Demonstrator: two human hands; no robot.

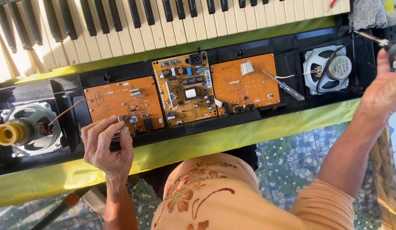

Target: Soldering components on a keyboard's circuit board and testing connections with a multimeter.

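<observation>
Left hand point(106, 147) at lower left, fingers pinched on a small metal part touching the left orange circuit board point(123, 104). Right hand point(383, 87) at right edge, fingers wrapped round a soldering iron point(377, 40), tip up, away from the boards. Keyboard case point(291, 64) lies open: three boards, two speakers point(328, 68) exposed, screwdriver point(283, 85) on the right board. Judging by this, disassembly done; board work and closing remain.

A row of black and cream keys point(172, 17) is seen along the far edge of the green-covered tabletop point(266, 127). A clear-handled screwdriver point(284, 86) is laid across the right orange board point(244, 83), and a grey cloth point(368, 12) is bunched at the far right corner.
</observation>
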